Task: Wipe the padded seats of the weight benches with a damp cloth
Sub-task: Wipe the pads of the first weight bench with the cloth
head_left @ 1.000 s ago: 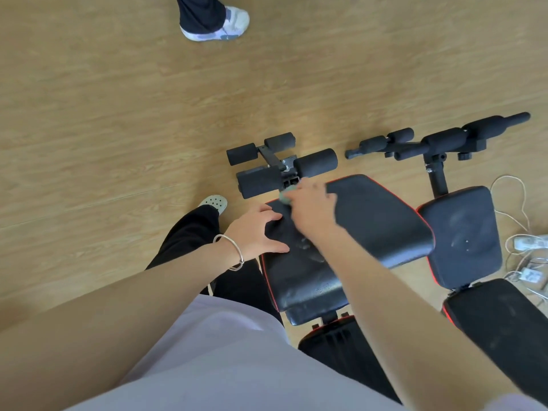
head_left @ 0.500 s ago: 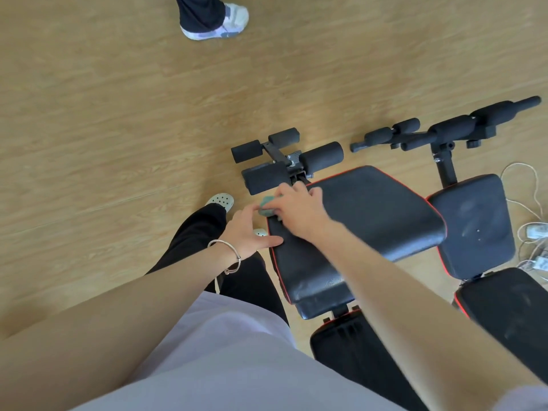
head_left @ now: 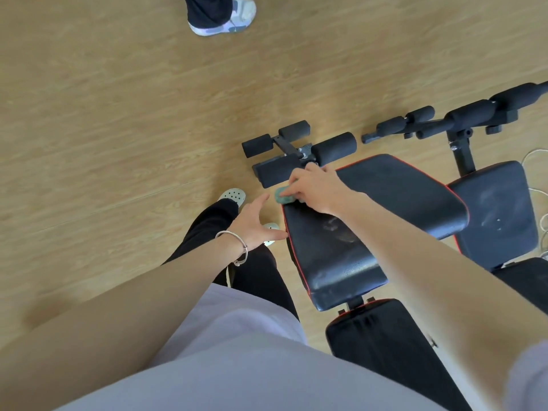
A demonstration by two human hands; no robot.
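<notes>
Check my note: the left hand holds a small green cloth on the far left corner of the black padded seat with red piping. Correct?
Wrong hand. The head view shows the right hand holding the small green cloth on that corner of the black padded seat; the left hand holds nothing.

Open light wood-plank floor (head_left: 118,129) lies left of and beyond the near black, red-piped padded bench seat (head_left: 400,197). Black foam leg rollers (head_left: 333,147) block its far end; a second black padded seat (head_left: 498,209) stands just beside it on the right.
</notes>
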